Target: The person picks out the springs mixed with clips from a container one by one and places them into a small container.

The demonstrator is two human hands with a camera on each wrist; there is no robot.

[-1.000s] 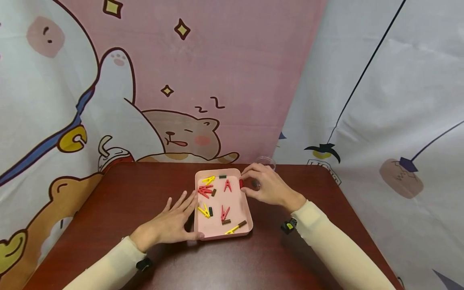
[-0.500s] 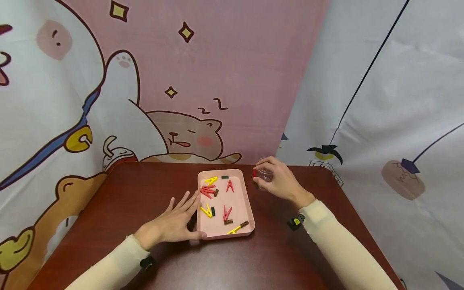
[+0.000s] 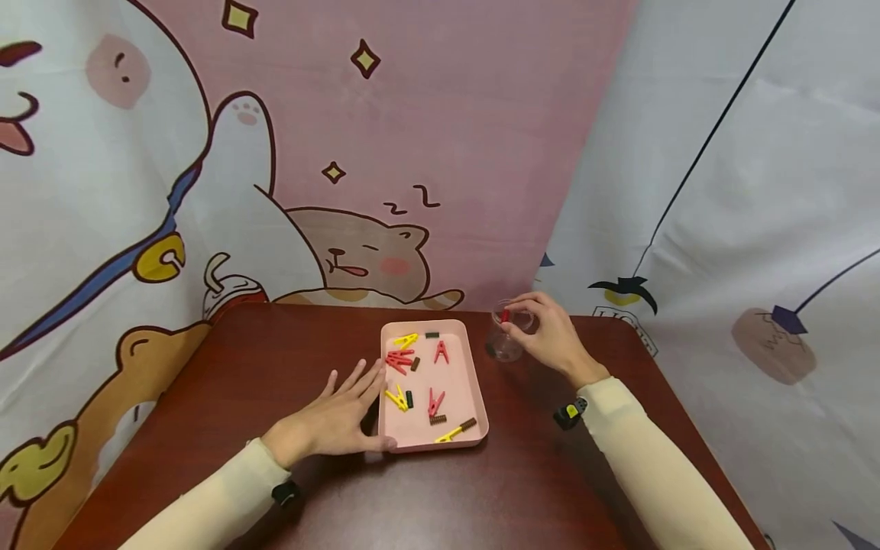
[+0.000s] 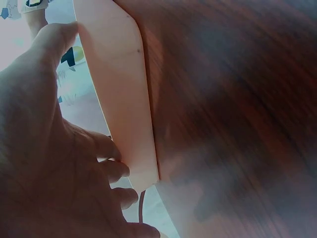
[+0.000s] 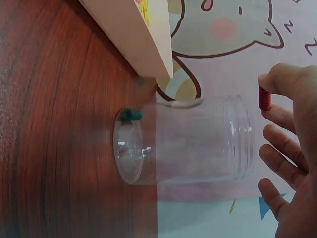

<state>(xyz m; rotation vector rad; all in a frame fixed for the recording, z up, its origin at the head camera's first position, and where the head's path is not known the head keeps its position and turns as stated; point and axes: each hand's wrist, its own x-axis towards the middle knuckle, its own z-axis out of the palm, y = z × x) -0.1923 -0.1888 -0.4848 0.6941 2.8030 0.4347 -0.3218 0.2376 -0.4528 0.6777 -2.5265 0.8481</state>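
Note:
A pink tray [image 3: 462, 382] lies on the table, with red clothespins [image 3: 399, 359], yellow clothespins [image 3: 397, 397] and small dark green and brown ribbed cylinders [image 3: 438, 419] in it. Against the tray's left side rests my left hand [image 3: 333, 420], fingers spread and thumb near the front corner. Between thumb and index finger, my right hand [image 3: 550, 332] pinches a small red ribbed cylinder [image 5: 265, 98]. It is just above the mouth of a clear jar [image 5: 193, 144] standing upright right of the tray. A green ribbed cylinder [image 5: 131, 114] lies at the jar's bottom.
The dark red-brown wooden table [image 3: 440, 496] ends at a printed cloth backdrop [image 3: 467, 153] behind the tray and jar. The jar stands near the table's far edge, a short gap from the tray.
My right hand has carried the red ribbed cylinder from the tray's right rim rightward to the jar's mouth. The left hand stays at the tray's left side; the head view has shifted slightly.

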